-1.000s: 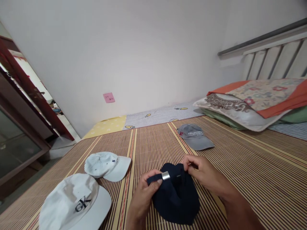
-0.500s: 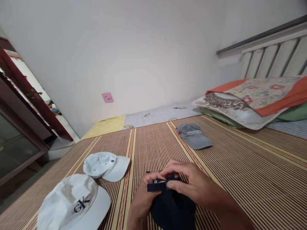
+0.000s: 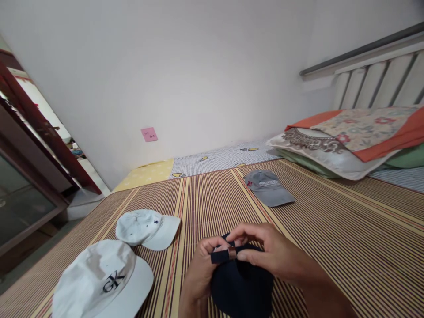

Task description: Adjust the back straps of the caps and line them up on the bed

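Note:
A dark navy cap [image 3: 241, 289] is between my hands, low in the middle of the view, its back strap toward my fingers. My left hand [image 3: 203, 267] grips the strap's left side, with the strap's loose end sticking out past the fingers. On the strap a small metal buckle [image 3: 232, 252] shows. My right hand [image 3: 265, 249] pinches the strap just right of the buckle, thumb in front and fingers behind. Two white caps lie to the left: a larger one with dark letters [image 3: 96, 278] and a smaller one [image 3: 141, 227] behind it. Farther back rests a grey cap [image 3: 268, 187].
The caps lie on a striped bamboo mat [image 3: 205, 207] over a bed. Stacked pillows [image 3: 331, 150] sit at the back right by a white radiator [image 3: 374, 84]. A pink note [image 3: 149, 134] is on the wall. An open door [image 3: 49, 128] stands at left.
The buckle on the strap has come into clearer view between my fingers. My right hand has shifted slightly to the right, and the navy cap has moved a little that way too.

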`<action>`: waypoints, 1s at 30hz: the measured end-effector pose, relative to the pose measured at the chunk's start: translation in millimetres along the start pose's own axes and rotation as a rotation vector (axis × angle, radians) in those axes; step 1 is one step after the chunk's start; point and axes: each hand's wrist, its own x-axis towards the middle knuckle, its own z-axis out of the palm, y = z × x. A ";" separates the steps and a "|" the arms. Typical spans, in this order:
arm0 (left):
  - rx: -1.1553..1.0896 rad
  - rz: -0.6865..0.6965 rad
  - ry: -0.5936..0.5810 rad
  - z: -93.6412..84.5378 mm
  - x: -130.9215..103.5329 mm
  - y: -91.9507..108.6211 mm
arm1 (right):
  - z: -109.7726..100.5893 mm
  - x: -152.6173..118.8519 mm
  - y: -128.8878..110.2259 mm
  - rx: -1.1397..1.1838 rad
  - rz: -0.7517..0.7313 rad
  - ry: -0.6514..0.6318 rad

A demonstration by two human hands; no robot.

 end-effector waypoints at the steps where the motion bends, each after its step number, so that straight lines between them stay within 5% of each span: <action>1: -0.004 0.001 0.005 0.7 -0.1 -0.3 | 0.7 0.6 1.3 0.018 -0.004 -0.003; 10: -0.002 0.016 -0.027 -1.6 1.2 -3.6 | 4.3 1.0 3.8 0.170 0.043 -0.027; 26: -0.103 0.046 -0.018 -4.4 -0.3 -5.4 | 3.6 1.4 4.3 0.095 0.038 0.018; 30: 0.061 0.099 -0.140 -13.9 -6.9 2.1 | 2.9 0.8 2.8 0.065 0.011 0.043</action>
